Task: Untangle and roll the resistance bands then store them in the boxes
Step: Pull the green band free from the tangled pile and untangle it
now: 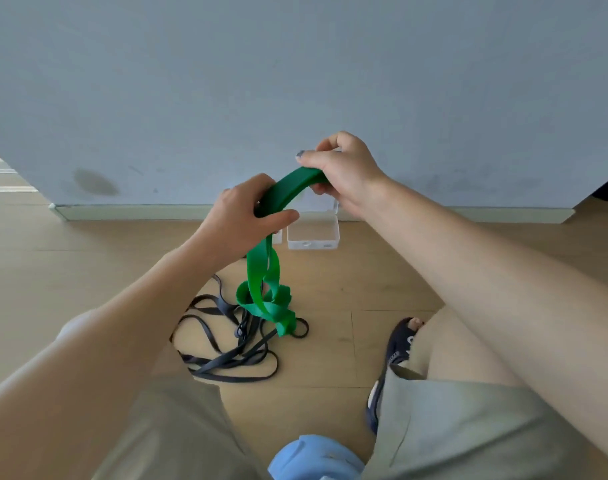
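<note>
A green resistance band (266, 289) hangs between my hands above the wooden floor. My right hand (344, 168) pinches its upper end, held highest. My left hand (242, 216) grips the band a little lower, with the fingers curled round it. Below my left hand the band drops in twisted, knotted loops that reach the floor. A thin black band (226, 344) lies in a tangle on the floor under the green loops. An open clear plastic box (313, 233) stands on the floor by the wall, behind my hands, its lid raised. My left hand partly hides a second clear box (277, 237).
A grey wall (295, 81) with a pale skirting board closes the floor just behind the boxes. My knees in khaki shorts frame the bands, my right foot in a dark sandal (396, 355) is right of them. A blue rounded object (313, 459) sits between my legs.
</note>
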